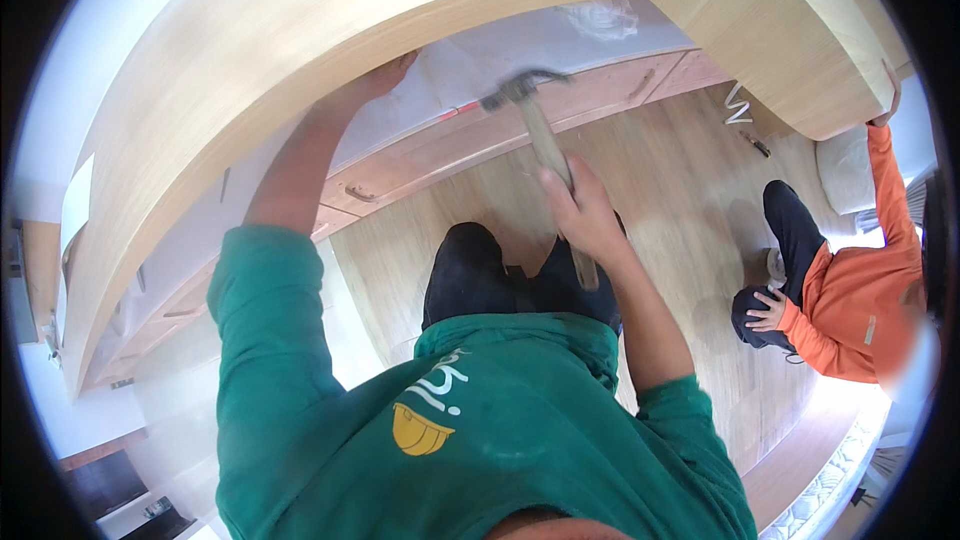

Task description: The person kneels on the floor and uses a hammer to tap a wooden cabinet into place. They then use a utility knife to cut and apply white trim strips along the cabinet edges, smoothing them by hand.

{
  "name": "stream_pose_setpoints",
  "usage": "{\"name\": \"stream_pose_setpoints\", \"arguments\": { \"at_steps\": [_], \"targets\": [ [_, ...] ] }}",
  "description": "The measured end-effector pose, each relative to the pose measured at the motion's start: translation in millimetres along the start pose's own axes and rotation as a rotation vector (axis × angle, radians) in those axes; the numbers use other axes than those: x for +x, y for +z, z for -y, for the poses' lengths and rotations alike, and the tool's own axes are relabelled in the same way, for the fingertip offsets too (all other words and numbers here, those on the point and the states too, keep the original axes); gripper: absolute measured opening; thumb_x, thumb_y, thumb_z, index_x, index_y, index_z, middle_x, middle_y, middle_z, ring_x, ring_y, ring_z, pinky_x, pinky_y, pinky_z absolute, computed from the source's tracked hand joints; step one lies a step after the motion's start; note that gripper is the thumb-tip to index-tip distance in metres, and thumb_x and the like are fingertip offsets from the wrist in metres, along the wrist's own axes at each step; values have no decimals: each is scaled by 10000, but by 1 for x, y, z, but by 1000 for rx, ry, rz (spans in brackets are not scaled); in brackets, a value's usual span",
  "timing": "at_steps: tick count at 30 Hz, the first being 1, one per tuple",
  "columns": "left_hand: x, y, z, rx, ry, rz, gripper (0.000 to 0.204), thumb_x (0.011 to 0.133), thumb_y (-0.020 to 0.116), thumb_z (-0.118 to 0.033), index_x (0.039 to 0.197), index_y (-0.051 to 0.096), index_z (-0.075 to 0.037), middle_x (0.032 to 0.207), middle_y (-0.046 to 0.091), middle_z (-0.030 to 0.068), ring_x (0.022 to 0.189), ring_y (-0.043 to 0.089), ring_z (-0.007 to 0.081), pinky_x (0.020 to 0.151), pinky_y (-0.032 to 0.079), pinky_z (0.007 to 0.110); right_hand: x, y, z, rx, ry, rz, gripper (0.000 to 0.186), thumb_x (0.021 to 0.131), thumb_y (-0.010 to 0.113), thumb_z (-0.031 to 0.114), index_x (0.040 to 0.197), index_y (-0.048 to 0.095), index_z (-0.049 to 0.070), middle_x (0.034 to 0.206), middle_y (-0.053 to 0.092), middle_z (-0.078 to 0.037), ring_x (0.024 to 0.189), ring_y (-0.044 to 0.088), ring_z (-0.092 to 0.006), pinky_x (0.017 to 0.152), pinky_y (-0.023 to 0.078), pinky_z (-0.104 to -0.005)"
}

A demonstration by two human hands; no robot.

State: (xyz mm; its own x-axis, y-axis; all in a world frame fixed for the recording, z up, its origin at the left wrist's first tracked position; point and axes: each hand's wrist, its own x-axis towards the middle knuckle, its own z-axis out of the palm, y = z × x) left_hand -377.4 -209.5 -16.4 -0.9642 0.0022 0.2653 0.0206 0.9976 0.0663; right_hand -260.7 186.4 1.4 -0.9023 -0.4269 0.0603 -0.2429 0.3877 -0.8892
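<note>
My right hand (583, 208) is closed round the wooden handle of a claw hammer (545, 140). The hammer's dark head is raised and slightly smeared by motion, close to the front edge of the white countertop (480, 55). My left hand (383, 80) rests on that countertop just under the curved edge of a light wood panel (300, 35). Its fingers look stretched out, though the panel's edge partly covers them. A thin red marker or pencil (458, 111) lies at the counter's front edge, between my left hand and the hammer head.
Pink-toned drawers (430, 170) with handles run below the counter. Clear plastic wrap (605, 18) lies on it. At right a person in orange (850, 310) crouches, one hand on a wood panel (800, 60). A white coiled cord (737, 105) and a small dark tool (757, 145) are on the floor.
</note>
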Motion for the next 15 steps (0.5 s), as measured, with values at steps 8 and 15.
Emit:
{"name": "stream_pose_setpoints", "arguments": {
  "at_steps": [8, 15],
  "targets": [
    [-8, -15, -13, 201, 221, -60, 403, 1031, 426, -300, 1398, 503, -150, 1466, 472, 47, 1372, 411, 263, 1142, 305, 448, -109, -10, -75, 206, 407, 63, 333, 962, 579, 297, 1051, 548, -22, 670, 566, -75, 599, 566, -170, 553, 458, -338],
    [-14, -32, -36, 0, 168, 72, 368, 1009, 464, -266, 1338, 544, -122, 1416, 512, 63, 1303, 476, 270, 1092, 359, 456, -144, -3, -93, 472, 503, 16, 300, 959, 611, 307, 1011, 518, 26, 598, 492, -11, 431, 454, -94, 398, 374, -276]
  ]
}}
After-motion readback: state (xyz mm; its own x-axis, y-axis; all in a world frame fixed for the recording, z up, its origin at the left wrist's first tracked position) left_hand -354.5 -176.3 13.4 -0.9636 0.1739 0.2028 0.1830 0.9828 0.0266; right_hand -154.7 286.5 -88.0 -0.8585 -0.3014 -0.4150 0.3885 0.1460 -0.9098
